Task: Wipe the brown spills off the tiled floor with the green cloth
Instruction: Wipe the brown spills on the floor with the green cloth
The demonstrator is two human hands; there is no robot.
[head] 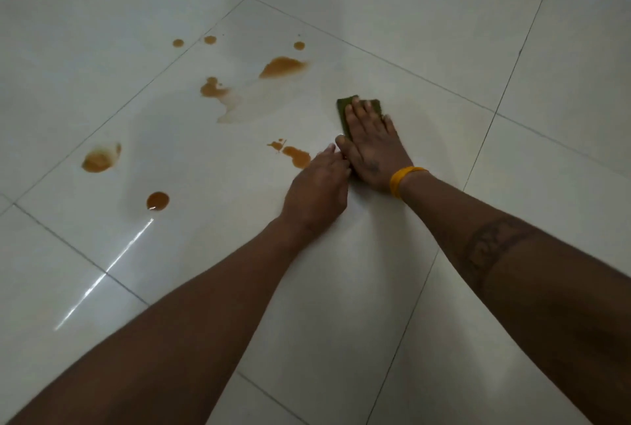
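Observation:
My right hand lies flat, fingers straight, pressing the folded green cloth onto the white tiled floor. Only the cloth's far end and left edge show from under the hand. My left hand rests on the floor beside it, fingertips touching the cloth's near left edge; whether they pinch it is hidden. Several brown spills lie to the left: one just beside my left hand, a large patch farther off, a blotch with a pale wet smear, a round drop and a smeared puddle.
Small brown drops dot the far side of the spill area. Dark grout lines cross the glossy tiles, and a bright light streak reflects at lower left. A yellow band sits on my right wrist.

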